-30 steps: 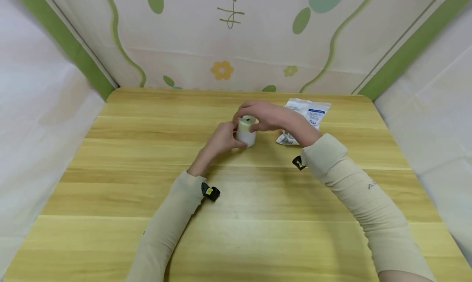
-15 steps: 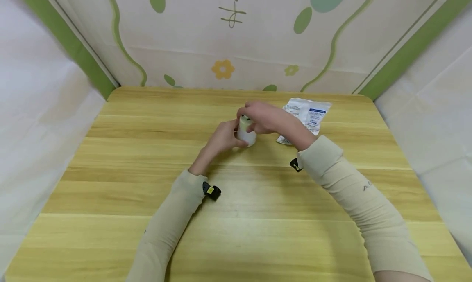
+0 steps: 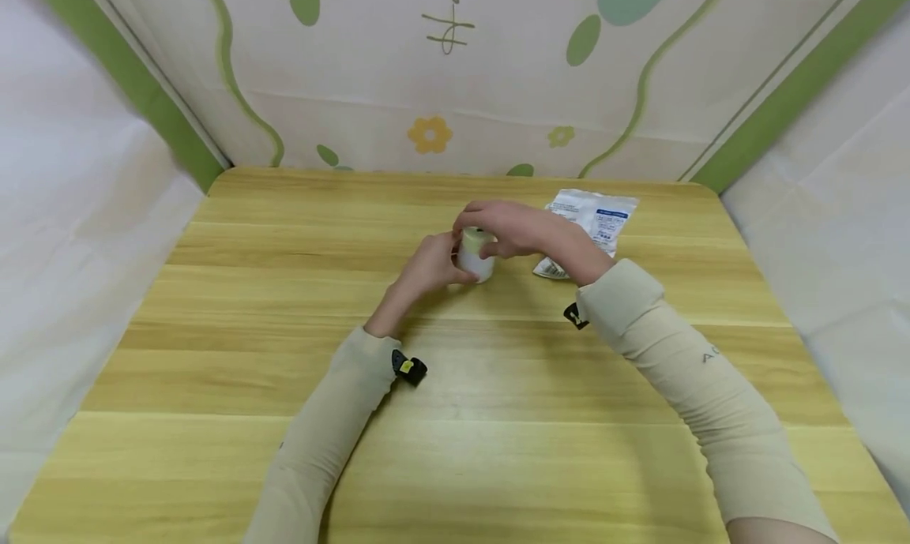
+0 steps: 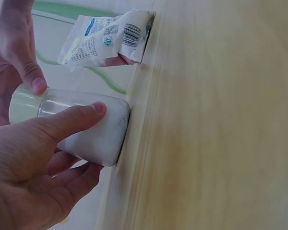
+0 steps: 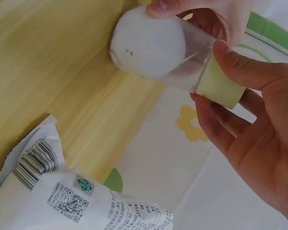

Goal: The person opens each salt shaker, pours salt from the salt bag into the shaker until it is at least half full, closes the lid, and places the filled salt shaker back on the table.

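A clear jar (image 3: pixel 475 268) with white powder inside and a pale green lid (image 5: pixel 218 86) stands upright on the wooden table. My left hand (image 3: pixel 429 263) grips the jar's body low down, thumb on the near side and fingers curled behind. From above, my right hand (image 3: pixel 522 228) holds the lid between thumb and fingers. In the right wrist view the thumb presses the lid's edge where it meets the clear wall. A small dark spot on the lid's top shows partly under the right fingers in the head view.
A white printed plastic packet (image 3: pixel 600 220) with a barcode lies right of the jar, partly behind my right forearm. Behind the table (image 3: pixel 455 418) hangs a flowered curtain (image 3: pixel 341 62). White cloth walls stand at both sides.
My right hand turned leftward over the lid, then came back slightly right, its fingers shifting around the lid. The left hand and jar have stayed nearly in place.
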Demonstrator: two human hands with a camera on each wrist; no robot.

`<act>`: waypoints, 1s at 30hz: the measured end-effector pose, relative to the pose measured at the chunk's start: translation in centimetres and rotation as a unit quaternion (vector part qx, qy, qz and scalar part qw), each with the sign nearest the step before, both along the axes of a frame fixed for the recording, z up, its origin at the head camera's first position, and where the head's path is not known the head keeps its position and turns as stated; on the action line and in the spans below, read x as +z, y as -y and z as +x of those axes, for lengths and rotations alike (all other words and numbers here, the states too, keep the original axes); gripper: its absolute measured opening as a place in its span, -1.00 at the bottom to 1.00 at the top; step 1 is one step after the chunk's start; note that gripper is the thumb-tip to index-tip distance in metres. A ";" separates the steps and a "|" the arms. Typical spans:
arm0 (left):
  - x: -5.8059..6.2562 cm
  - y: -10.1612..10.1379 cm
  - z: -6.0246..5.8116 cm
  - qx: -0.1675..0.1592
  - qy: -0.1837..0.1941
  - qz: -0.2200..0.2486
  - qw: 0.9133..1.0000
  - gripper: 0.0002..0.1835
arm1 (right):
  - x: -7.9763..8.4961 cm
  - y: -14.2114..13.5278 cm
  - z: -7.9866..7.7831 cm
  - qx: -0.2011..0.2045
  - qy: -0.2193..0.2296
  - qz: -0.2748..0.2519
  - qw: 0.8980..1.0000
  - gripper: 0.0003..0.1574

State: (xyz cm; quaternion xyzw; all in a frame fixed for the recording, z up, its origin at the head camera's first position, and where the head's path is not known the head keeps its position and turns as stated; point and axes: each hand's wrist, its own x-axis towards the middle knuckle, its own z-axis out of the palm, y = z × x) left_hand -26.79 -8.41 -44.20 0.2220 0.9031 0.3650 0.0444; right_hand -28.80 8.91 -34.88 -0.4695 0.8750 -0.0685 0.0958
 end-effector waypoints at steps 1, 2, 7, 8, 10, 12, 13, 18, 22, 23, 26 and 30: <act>0.0 -0.1 0.0 -0.001 0.000 0.001 1.000 -0.32 | 0.0 -0.1 -0.1 0.004 0.003 -0.002 1.000 -0.49; 0.0 -0.2 0.0 -0.002 0.000 0.001 1.000 -0.32 | 0.0 -0.2 -0.1 0.004 0.003 0.000 1.000 -0.50; 0.1 -0.4 -0.1 0.004 -0.007 0.005 1.000 -0.34 | 0.0 -0.1 0.0 -0.005 -0.025 0.010 1.000 -0.53; 0.1 -0.4 -0.1 0.005 -0.009 0.005 1.000 -0.36 | 0.0 0.0 0.1 -0.007 -0.034 0.014 0.999 -0.53; 0.1 -0.3 -0.1 0.007 -0.010 0.008 1.000 -0.38 | -0.1 0.3 0.2 -0.008 -0.051 0.023 0.998 -0.52; 0.1 -0.3 -0.1 0.009 -0.011 0.006 1.000 -0.41 | -0.2 0.7 0.4 -0.013 -0.064 0.035 0.997 -0.50; 0.0 -0.2 -0.1 0.009 -0.012 0.007 1.000 -0.42 | -0.3 0.8 0.5 -0.017 -0.068 0.040 0.997 -0.50; 0.0 -0.1 -0.1 0.010 -0.015 0.005 1.000 -0.45 | -0.7 1.2 0.8 -0.036 -0.084 0.041 0.995 -0.49; -0.1 0.1 -0.2 0.006 -0.012 -0.003 1.000 -0.43 | -1.0 1.2 1.0 -0.037 -0.091 0.019 0.995 -0.51; -0.1 0.1 -0.3 0.004 -0.012 -0.005 1.000 -0.42 | -1.1 1.1 1.0 -0.039 -0.092 0.014 0.995 -0.51; -0.1 0.1 -0.5 -0.005 -0.009 -0.007 1.000 -0.44 | -1.4 0.8 1.1 -0.049 -0.085 -0.005 0.995 -0.48; -0.2 0.2 -0.6 -0.013 0.001 -0.012 1.000 -0.46 | -1.7 0.2 1.2 -0.069 -0.059 -0.036 0.995 -0.35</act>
